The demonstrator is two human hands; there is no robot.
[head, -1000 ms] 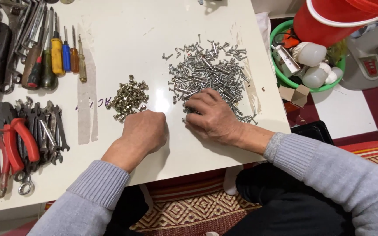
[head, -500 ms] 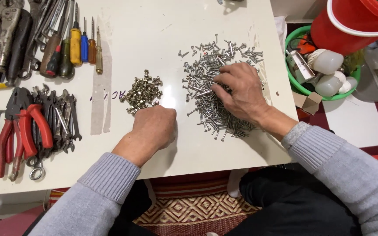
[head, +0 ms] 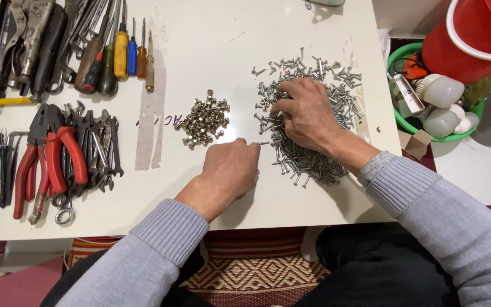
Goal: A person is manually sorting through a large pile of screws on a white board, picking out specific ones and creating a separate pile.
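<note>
Left hand (head: 229, 170): rests on the white worktop (head: 200, 62), just left of the silver screw pile (head: 308, 119); fingers curled, grip pinched on one small silver screw (head: 263, 143) whose tip pokes out toward the pile.
Right hand (head: 308, 113): lies palm down on top of the pile, fingers spread and bent into the screws; grip loose, and I cannot tell whether anything is caught under the fingertips.
Silver screw pile: loose heap, the landmark here; spreads out past my right hand above and below it.
Brass-coloured fasteners (head: 203, 124): a smaller separate heap left of the pile, apart from it, above my left hand and not touching it.
Red-handled pliers (head: 46, 156): far left of the pile, lying among spanners (head: 100, 150) near the worktop's left edge.
Screwdrivers (head: 121, 54): upper left of the pile, in a row, handles yellow, blue, orange and dark.
Green basket (head: 404, 122): right of the pile, off the worktop on the floor, with white bulbs (head: 441, 91) in it.
Red bucket (head: 467, 37): right of the pile, beside the basket's far rim.
Sleeves: grey ribbed knit on both my arms.
</note>
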